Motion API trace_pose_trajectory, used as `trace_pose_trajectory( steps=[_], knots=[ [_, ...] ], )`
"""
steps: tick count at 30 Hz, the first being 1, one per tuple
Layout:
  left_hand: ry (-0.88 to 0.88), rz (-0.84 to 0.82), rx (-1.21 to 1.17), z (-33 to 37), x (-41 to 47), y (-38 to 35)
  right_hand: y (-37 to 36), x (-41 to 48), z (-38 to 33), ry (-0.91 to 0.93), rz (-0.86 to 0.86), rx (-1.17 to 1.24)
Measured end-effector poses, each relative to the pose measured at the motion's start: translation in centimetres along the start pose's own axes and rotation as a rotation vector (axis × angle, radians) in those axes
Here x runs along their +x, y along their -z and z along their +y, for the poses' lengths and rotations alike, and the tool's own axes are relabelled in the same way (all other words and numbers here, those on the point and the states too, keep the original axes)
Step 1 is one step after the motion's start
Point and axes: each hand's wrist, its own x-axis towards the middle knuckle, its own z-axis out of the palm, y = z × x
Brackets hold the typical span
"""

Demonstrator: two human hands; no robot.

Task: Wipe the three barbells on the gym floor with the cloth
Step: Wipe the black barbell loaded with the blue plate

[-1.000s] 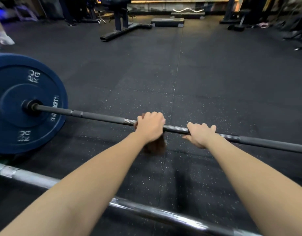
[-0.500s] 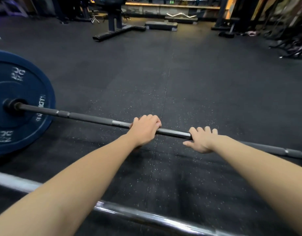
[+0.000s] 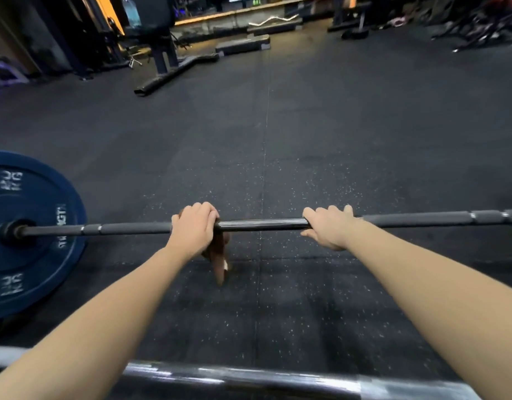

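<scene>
A dark barbell (image 3: 260, 224) lies across the black gym floor, with a blue plate (image 3: 32, 235) on its left end. My left hand (image 3: 192, 229) grips the bar with a brown cloth (image 3: 218, 255) wrapped round it; the cloth's loose end hangs below the hand. A little to the right, my right hand (image 3: 327, 226) holds the same bar with fingers curled over it. A second, chrome barbell (image 3: 249, 379) lies close to me along the bottom edge. No third barbell shows.
A black bench frame (image 3: 174, 70) stands at the back left, a step platform (image 3: 243, 44) and a curl bar (image 3: 273, 21) behind it. Gym machines (image 3: 480, 33) crowd the back right corner. Speckled rubber floor (image 3: 306, 134) stretches beyond the bar.
My left hand with the cloth has slid left along the bar, away from the right hand, and the cloth's end hangs out below again. The view has shifted.
</scene>
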Motion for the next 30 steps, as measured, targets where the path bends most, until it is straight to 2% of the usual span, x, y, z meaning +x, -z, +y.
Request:
trace_pose_trajectory(
  steps=[3, 10, 13, 18, 24, 28, 30],
  knots=[
    [0.027, -0.017, 0.015, 2.5, 0.4, -0.6, 0.0, 0.3, 0.1, 0.004, -0.001, 0.009],
    [-0.132, -0.032, -0.026, 9.3, -0.9, -2.5, -0.2, 0.5, 0.1, -0.002, 0.035, -0.013],
    [-0.198, -0.007, -0.007, 8.7, -1.1, -2.6, -0.3, 0.5, 0.0, -0.007, 0.047, -0.02],
    [-0.322, -0.072, -0.084, 5.8, -0.9, -1.2, -0.3, 0.4, 0.0, -0.004, 0.035, -0.031],
    [-0.151, 0.024, -0.052, -0.2, -0.2, -0.7, -0.6, 0.3, 0.2, 0.024, 0.043, -0.028],
    [-0.009, 0.026, -0.076, 1.6, 0.2, -0.8, -0.8, 0.5, 0.5, 0.054, 0.056, -0.033],
    [-0.005, 0.015, -0.115, 3.3, 0.1, -1.0, -0.7, 0.6, 0.5, 0.057, 0.059, -0.042]
  ],
)
